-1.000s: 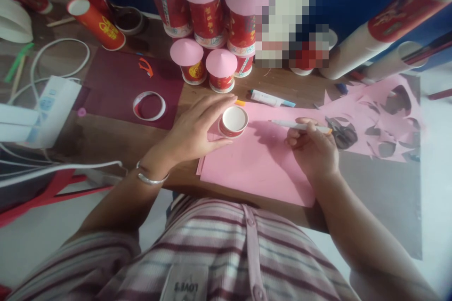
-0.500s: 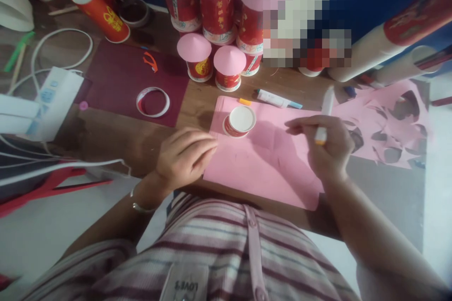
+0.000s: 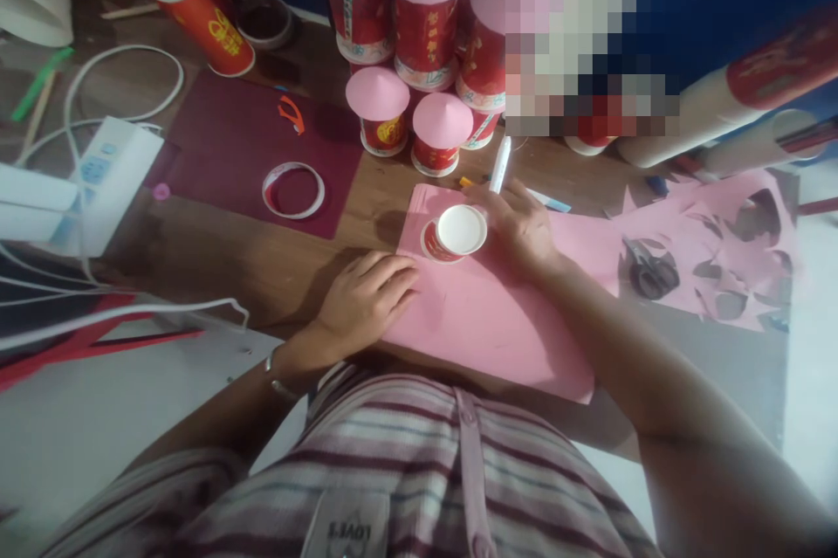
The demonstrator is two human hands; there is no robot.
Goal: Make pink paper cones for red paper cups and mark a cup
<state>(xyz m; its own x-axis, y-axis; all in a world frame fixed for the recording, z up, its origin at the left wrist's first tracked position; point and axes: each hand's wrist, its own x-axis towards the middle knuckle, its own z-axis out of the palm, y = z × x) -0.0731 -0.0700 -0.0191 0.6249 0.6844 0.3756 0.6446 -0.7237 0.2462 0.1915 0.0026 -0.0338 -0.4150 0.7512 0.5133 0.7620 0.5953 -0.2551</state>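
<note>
A pink paper sheet (image 3: 497, 313) lies on the wooden table. A small red paper cup (image 3: 456, 233) stands upside down on its far left part, white base up. My right hand (image 3: 520, 222) sits just right of the cup, closed around a white marker (image 3: 500, 163) that points away from me. My left hand (image 3: 367, 296) rests on the sheet's near left edge with its fingers curled loosely and flat, holding nothing.
Red cups with pink cone tops (image 3: 432, 43) cluster at the back. A tape ring (image 3: 293, 189) lies on dark red paper (image 3: 223, 148). Scissors (image 3: 645, 268) rest on cut pink scraps (image 3: 720, 252) at right. A power strip (image 3: 108, 182) and cables sit left.
My right hand has swung left from the middle of the sheet to beside the cup, the marker turning to point away. My left hand drew back from the cup to the sheet's edge.
</note>
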